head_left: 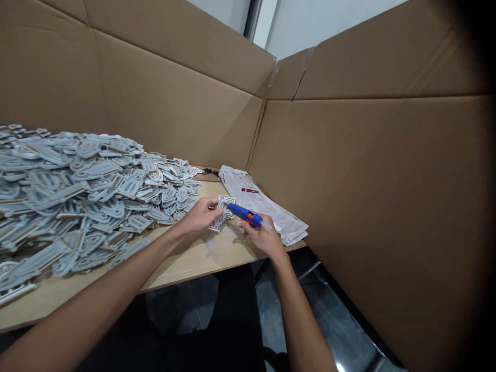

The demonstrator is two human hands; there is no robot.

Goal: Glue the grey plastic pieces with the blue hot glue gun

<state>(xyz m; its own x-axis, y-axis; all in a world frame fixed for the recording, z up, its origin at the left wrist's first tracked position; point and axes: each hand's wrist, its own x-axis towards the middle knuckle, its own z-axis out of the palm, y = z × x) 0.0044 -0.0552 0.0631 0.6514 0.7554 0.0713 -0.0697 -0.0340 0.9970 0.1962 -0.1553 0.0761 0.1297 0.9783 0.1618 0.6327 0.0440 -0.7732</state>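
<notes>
Head view: cardboard walls (364, 170) flank the table (182, 264)

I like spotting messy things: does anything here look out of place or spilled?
Nothing looks spilled. The pale pieces lie heaped at all angles, and the papers along the cardboard wall are stacked unevenly, so both look messy. Nothing seems odd about the blue tool in the right hand.

Cardboard walls (364, 170) beside wooden table (189, 263); printed papers (271, 205) at table's right end.
</notes>
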